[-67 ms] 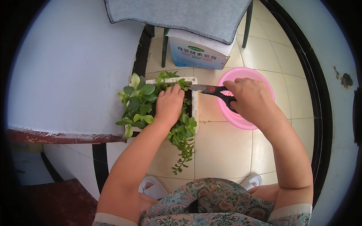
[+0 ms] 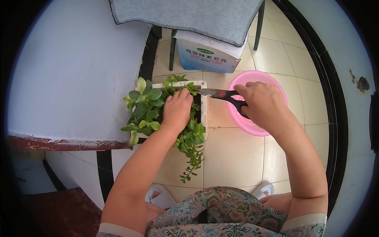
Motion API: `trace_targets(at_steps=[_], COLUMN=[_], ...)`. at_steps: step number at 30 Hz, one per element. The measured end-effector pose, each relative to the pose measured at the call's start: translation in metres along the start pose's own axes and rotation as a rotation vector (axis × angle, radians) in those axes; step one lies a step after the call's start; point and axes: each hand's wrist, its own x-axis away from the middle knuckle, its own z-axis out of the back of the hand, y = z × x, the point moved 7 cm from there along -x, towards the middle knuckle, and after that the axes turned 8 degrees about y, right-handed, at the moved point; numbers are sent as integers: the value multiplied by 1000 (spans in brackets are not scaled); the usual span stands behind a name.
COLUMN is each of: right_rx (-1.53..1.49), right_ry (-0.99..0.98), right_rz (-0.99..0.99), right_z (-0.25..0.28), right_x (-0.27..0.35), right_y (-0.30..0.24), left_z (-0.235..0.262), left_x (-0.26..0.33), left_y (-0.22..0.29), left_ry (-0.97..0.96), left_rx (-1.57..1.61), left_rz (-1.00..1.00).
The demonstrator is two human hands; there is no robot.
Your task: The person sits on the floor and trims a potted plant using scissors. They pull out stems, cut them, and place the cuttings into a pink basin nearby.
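Observation:
A white rectangular planter (image 2: 204, 114) stands on the tiles, with a broad-leaved succulent (image 2: 146, 103) at its left and a trailing small-leaved plant (image 2: 192, 138) spilling over its near right corner. My left hand (image 2: 177, 109) lies over the planter, its fingers curled together on stems of the trailing plant; the leaves partly cover what is pinched. My right hand (image 2: 263, 102) grips black-handled scissors (image 2: 230, 96) by the loops. Their blades point left over the planter's right rim, and the tips reach the leaves beside my left fingers.
Beneath my right hand is a pink plastic basin (image 2: 252, 130). Farther off, a white and blue carton (image 2: 209, 55) sits under a dark-legged stand draped with a grey cloth (image 2: 189, 17). A pale surface with a worn red edge (image 2: 71, 143) borders the left; a wall is at right.

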Motion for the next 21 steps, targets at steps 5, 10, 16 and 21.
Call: trace_targets(at_steps=[5,10,16,21], right_rx=[-29,-40,-25,-5], right_ry=[16,78,62,70], right_rz=[2,41,37,49], right_z=[1,7,9,11], right_x=[-1,-1,1,2], right_y=[2,-1,-3,-5], left_z=[-3,-5,-17,-27], left_x=[5,4,2,-3], left_y=[-13,-14,-22,-29], left_ry=[-37,-154,-173,-270], left_rx=[200,159,257,161], left_rz=[294,370,567,598])
